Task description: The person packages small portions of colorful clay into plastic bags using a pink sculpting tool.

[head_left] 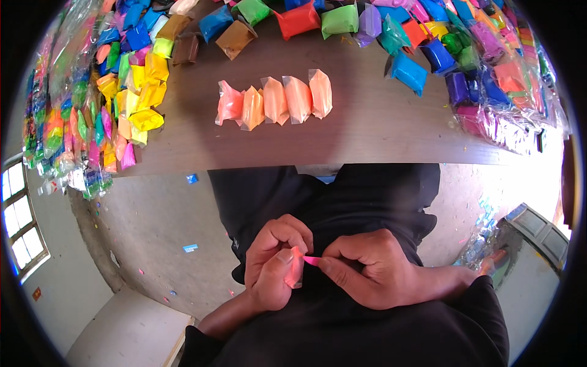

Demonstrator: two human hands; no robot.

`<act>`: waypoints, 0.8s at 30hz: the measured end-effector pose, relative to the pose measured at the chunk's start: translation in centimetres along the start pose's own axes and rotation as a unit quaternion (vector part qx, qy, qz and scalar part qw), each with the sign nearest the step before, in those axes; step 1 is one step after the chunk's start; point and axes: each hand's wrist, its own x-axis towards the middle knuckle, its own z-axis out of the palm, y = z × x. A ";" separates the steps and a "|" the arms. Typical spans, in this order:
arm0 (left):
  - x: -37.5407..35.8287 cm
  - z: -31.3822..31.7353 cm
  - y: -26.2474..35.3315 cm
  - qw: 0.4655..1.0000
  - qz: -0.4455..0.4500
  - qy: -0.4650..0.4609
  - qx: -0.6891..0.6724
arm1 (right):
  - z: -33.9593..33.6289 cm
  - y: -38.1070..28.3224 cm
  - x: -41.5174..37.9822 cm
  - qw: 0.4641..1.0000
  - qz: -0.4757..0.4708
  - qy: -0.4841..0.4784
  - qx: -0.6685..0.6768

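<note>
Both hands are low in the head view, in front of my black shirt and below the table edge. My left hand [272,263] pinches a small clear packet of pink powder [294,269] between thumb and fingers. My right hand [367,269] grips a thin pink strip [312,260] that runs from the packet's top. The two hands almost touch. On the brown table [379,122] above, a row of several orange and pink packets [275,101] lies side by side.
Heaps of coloured powder packets ring the table: yellow and mixed ones at the left [140,92], blue, green and purple ones at the back and right [440,49]. Grey floor lies below the table edge, with a white slab [122,330] at lower left.
</note>
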 end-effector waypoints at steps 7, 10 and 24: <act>0.2 -0.3 -0.6 0.996 0.065 -0.019 0.052 | -0.4 -0.1 0.2 0.998 0.037 -0.047 0.020; -0.1 0.2 -0.4 0.997 0.065 -0.002 0.049 | -0.5 0.0 0.3 0.990 0.090 -0.076 0.078; 0.8 0.5 -1.8 0.954 0.207 0.033 0.214 | 0.4 0.7 0.5 0.948 0.148 -0.098 0.265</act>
